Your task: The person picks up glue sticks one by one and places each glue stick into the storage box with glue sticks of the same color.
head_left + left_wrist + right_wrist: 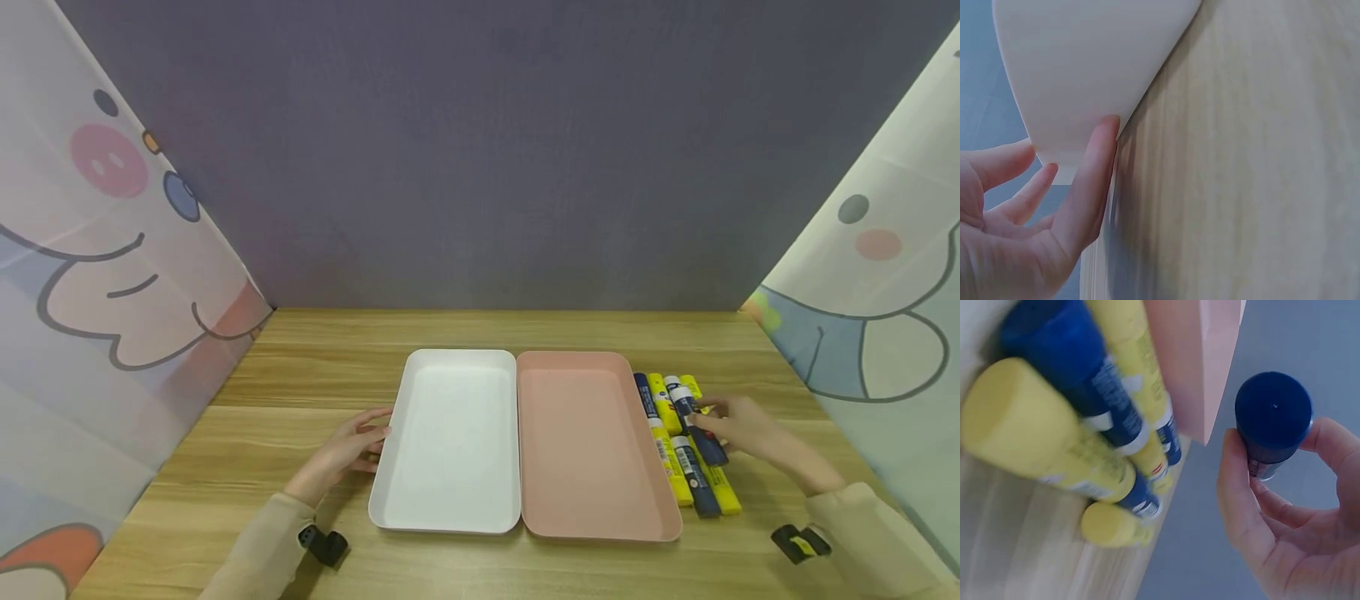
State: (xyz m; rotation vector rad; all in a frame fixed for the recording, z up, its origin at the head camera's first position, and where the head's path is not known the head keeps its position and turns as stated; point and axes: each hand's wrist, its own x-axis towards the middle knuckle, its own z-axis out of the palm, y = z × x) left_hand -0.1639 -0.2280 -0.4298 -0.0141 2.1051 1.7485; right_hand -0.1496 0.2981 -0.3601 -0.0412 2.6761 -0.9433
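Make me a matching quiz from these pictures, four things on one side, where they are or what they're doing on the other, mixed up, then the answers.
Things:
1. white tray
2. pink tray
3. left hand
4. right hand

Places and states:
A. grips a dark blue tube
B. lies between the other tray and the group of tubes
C. touches the outside of a tray
D. has a hand at its outer side

Pairs: 1-D, 2-B, 3-C, 4-A

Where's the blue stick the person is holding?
In the head view, the blue stick is on the right side, in the person's right hand, held over the other sticks and to the right of the pink tray.
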